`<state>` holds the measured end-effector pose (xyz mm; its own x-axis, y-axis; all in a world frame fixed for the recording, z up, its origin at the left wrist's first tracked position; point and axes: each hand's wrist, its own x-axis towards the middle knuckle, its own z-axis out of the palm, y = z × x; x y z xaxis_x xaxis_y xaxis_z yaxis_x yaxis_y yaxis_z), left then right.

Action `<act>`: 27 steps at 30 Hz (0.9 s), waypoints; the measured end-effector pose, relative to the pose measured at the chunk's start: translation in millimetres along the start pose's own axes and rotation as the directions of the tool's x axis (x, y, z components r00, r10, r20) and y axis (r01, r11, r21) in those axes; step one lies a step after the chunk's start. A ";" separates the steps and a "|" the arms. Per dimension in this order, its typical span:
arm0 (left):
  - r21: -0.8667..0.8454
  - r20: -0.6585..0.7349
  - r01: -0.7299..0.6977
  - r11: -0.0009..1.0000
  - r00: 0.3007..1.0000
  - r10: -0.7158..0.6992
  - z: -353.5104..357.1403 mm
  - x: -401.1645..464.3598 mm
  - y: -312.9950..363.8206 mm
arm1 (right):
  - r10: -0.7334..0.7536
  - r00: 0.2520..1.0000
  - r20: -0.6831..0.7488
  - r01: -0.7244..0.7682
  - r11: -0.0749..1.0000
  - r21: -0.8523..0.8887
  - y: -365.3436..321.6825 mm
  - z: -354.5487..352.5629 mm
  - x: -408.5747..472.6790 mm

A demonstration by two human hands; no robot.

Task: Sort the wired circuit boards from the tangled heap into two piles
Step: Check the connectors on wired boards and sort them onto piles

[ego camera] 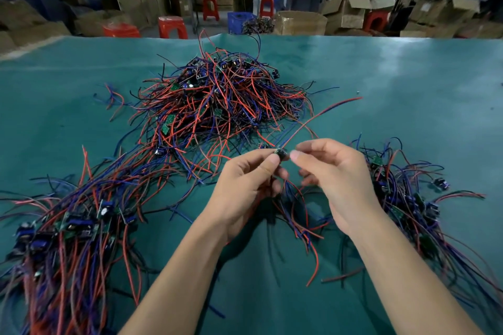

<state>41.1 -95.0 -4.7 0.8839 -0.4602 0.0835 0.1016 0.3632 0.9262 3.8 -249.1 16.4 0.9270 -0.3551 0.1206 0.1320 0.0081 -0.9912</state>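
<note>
My left hand (246, 185) pinches board (280, 154) up for checking; right hand (330, 171) seems loose, empty; heap (217, 100) mid-counter.

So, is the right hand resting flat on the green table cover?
No, the right hand is raised beside the left hand, which pinches a small circuit board.

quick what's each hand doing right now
Left hand: pinching a small dark wired circuit board between thumb and fingers.
Right hand: fingers curled, thumb tip right beside that board; whether it grips anything cannot be told.
</note>
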 end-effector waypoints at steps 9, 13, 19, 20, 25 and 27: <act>0.175 0.143 0.049 0.983 0.987 -0.075 -1.4 -3.3 1.1 | 0.038 0.993 0.114 -0.045 0.997 0.056 -4.0 -4.9 1.2; 0.163 0.176 0.087 0.983 0.978 -0.115 -0.8 -3.0 1.9 | -0.127 0.992 0.018 0.128 0.979 -0.156 -1.3 -10.3 5.0; 0.150 0.253 0.111 0.982 0.956 -0.147 0.8 -1.4 2.2 | -0.293 0.897 -0.331 0.237 0.951 -0.201 -5.3 -30.0 15.0; 0.160 0.270 0.104 0.982 0.952 -0.145 1.5 -1.3 2.2 | -0.307 0.870 -0.386 0.245 0.948 -0.202 -6.7 -34.8 15.7; 0.190 0.270 0.087 0.978 0.953 -0.137 0.1 -2.8 2.3 | -0.263 0.662 -0.702 0.301 0.951 -0.071 -17.4 -57.9 20.9; 0.153 0.182 0.072 0.986 0.978 -0.100 -2.6 -2.0 2.2 | -0.239 0.592 -0.770 0.288 0.955 -0.076 -20.0 -63.4 22.9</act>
<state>40.7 -91.2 -3.8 0.7712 -0.6341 0.0561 0.0943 0.2009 0.9751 0.1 -316.6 35.6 0.2467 -0.9317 0.2667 0.3662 -0.1652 -0.9157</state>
